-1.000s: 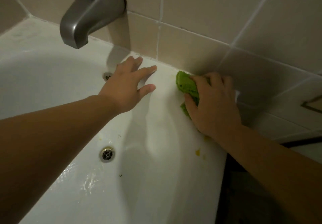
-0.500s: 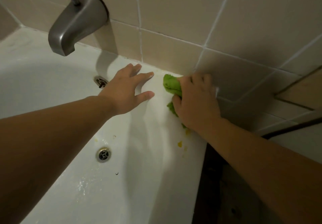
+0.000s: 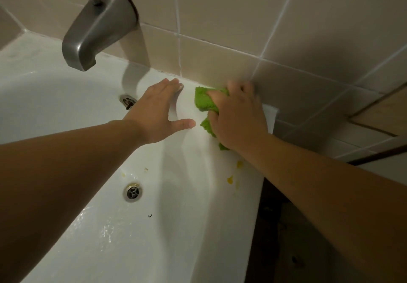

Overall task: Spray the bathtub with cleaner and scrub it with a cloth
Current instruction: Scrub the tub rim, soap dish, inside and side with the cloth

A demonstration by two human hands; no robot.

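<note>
A: Where's the cloth?

B: On the tub rim, in the corner right under the tiles. It's green and bunched up. The right hand grips it, fingers curled over the top, pressing it onto the rim.

A: And the left hand?

B: Flat on the tub wall just beside the cloth, fingers straight, thumb spread out. It holds nothing.

A: Anything else around?

B: The spout sticks out of the tiles at upper left. Below it is the overflow, and the drain sits on the wet floor. Yellow spots lie on the rim near the right wrist; possibly grime, it's too dim to tell.
</note>
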